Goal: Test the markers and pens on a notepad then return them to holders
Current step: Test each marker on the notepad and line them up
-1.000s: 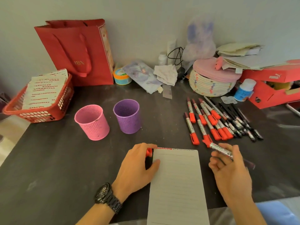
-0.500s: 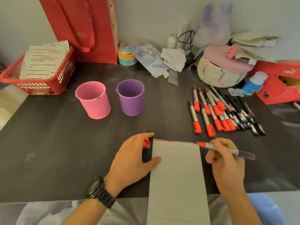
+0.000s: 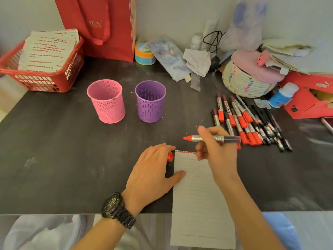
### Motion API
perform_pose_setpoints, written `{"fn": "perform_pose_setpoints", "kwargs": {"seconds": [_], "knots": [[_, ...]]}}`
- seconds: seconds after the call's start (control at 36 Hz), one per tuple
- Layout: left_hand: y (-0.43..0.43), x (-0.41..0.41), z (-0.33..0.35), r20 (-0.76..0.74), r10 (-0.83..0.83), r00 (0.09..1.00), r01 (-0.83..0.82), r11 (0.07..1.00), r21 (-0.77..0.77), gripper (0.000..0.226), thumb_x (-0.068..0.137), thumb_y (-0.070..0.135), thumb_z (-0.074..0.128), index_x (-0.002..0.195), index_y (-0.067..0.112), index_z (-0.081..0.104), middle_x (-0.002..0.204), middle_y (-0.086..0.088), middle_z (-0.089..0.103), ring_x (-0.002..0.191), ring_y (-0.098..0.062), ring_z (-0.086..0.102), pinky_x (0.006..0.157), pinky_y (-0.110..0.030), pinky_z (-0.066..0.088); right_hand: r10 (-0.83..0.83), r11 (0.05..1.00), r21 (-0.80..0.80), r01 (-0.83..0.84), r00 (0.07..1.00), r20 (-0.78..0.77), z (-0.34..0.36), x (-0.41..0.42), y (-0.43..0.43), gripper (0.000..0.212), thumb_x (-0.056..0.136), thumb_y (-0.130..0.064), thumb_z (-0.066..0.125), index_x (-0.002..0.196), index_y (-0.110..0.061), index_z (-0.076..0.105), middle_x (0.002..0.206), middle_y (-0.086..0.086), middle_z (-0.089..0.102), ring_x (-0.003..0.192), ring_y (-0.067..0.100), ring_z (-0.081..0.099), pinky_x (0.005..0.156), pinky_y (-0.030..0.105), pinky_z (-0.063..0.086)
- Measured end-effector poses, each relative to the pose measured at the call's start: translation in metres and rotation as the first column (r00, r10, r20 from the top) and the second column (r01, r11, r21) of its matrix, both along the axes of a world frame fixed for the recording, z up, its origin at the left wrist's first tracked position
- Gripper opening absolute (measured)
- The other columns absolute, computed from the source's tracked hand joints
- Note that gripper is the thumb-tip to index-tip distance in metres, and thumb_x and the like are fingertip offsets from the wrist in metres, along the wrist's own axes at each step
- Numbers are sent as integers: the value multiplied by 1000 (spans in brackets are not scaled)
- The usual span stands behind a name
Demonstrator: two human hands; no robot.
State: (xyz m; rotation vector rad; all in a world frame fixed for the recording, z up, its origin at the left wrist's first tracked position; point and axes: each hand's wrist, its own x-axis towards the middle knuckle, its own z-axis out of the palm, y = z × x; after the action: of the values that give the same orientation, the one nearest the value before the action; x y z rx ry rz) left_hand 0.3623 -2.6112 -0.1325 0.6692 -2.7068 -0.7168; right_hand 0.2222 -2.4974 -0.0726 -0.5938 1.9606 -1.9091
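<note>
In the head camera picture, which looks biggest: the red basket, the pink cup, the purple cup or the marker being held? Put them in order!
1. red basket
2. pink cup and purple cup: about alike
3. marker: smallest, though nearest the camera

Dark table (image 3: 54, 159) against a plain pale wall (image 3: 171, 13).

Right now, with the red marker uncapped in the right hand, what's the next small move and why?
Probably lower the tip of the red marker onto the notepad and draw a short test stroke. The right hand grips it uncapped, tip off the paper; the left hand holds the cap while its thumb pins the notepad's edge.
</note>
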Motion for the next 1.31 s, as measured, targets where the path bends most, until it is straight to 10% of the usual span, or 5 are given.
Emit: {"fn": "perform_pose_setpoints", "kwargs": {"seconds": [0.58, 1.31], "knots": [[9, 1, 0, -44, 168, 985, -170, 985, -33, 33, 89, 56, 59, 99, 29, 43, 141, 11, 50, 135, -11, 39, 112, -28, 25, -30, 981, 183, 69, 977, -211, -44, 2, -17, 29, 88, -20, 73, 64, -20, 56, 51, -2, 61, 47, 4, 59, 54, 13, 46], [9, -6, 2, -48, 251, 967, -252, 967, -39, 34, 86, 51, 63, 103, 25, 48, 136, 9, 53, 127, -12, 46, 108, -26, 27, -41, 964, 244, 110, 961, -273, -41, 4, -20, 30, 89, -22, 71, 63, -25, 56, 55, -3, 64, 47, 0, 60, 51, 8, 45]]}}
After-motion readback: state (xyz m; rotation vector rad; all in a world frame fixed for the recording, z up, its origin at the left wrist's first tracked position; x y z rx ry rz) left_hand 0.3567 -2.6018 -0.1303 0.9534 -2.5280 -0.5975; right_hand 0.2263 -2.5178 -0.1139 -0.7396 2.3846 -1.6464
